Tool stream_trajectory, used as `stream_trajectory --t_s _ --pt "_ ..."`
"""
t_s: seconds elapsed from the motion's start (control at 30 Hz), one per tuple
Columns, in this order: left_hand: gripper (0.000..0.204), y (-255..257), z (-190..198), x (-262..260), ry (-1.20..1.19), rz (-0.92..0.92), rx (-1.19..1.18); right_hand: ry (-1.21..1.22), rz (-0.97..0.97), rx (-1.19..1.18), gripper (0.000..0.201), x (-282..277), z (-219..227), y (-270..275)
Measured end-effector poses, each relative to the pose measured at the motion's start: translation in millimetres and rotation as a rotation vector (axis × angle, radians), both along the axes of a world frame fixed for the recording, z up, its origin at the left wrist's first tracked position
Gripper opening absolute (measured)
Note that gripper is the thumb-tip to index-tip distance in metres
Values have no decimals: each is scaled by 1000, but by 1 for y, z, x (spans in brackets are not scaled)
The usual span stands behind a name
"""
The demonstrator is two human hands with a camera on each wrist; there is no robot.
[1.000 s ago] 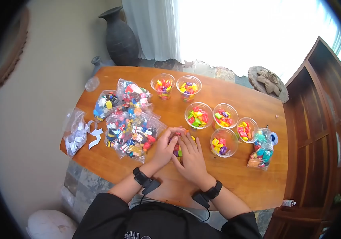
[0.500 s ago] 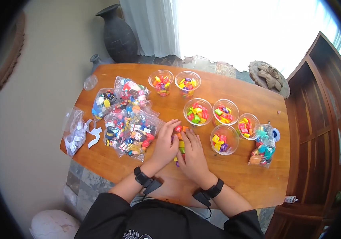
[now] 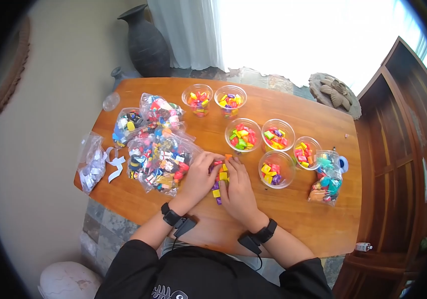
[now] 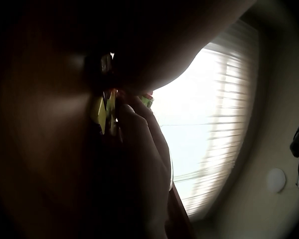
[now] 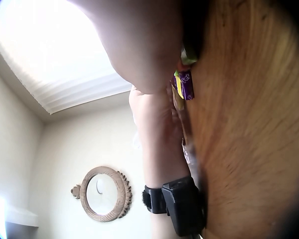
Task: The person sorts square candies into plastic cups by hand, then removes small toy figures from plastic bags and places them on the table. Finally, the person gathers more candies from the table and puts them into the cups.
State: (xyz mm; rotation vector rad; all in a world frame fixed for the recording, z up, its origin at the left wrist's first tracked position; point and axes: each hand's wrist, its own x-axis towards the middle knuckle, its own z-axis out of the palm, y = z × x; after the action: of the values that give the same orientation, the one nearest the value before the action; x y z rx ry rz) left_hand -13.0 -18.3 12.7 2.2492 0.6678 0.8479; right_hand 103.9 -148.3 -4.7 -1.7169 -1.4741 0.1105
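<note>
Small wrapped candies (image 3: 224,176) in yellow, purple, orange and red lie in a loose group on the wooden table, between the two hands. My left hand (image 3: 201,175) flanks the group on the left, with its fingers bent gently near the far candies. On the other side my right hand (image 3: 239,193) lies low, fingers extended forward and touching the candies' edge. A purple candy (image 5: 186,85) with lettering shows beside the hands in the right wrist view. The left wrist view is dark, with a yellow candy (image 4: 99,113) by the fingers.
Several clear plastic cups of candies, one being a cup (image 3: 277,170) right of the hands, stand on the table (image 3: 293,219). Bags of small toys (image 3: 159,164) lie to the left, near a bag of white strips (image 3: 93,169). Another filled bag (image 3: 326,184) sits at the right.
The hands have moved apart from their cupped position over the candies, exposing more of the group between them. The candies lie more spread out, towards the near side.
</note>
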Motion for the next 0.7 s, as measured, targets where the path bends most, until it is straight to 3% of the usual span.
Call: stream_trajectory --t_s 0.17,0.3,0.37,0.4,0.53,0.6,0.63,0.7 --pt "24 -13 32 -3 -109 9 183 -11 -17 10 59 -2 -2 1" --pt "22 -40 64 23 -226 -158 164 -82 -6 17 54 0 -14 -1" --pt "25 -47 67 40 -234 -298 112 205 122 -40 52 -1 -9 -6" --pt "29 -46 65 48 -201 -338 151 150 150 76 52 1 -12 -5" --pt "32 -50 68 65 -129 -358 205 -64 -2 23 53 -4 -5 -4" --pt "35 -50 71 56 -72 -304 172 232 156 100 58 3 13 -9" --pt "35 -46 69 49 -71 -311 171 233 149 101 58 4 9 -9" --pt "36 -33 67 30 -35 -187 173 31 53 36 63 2 0 -5"
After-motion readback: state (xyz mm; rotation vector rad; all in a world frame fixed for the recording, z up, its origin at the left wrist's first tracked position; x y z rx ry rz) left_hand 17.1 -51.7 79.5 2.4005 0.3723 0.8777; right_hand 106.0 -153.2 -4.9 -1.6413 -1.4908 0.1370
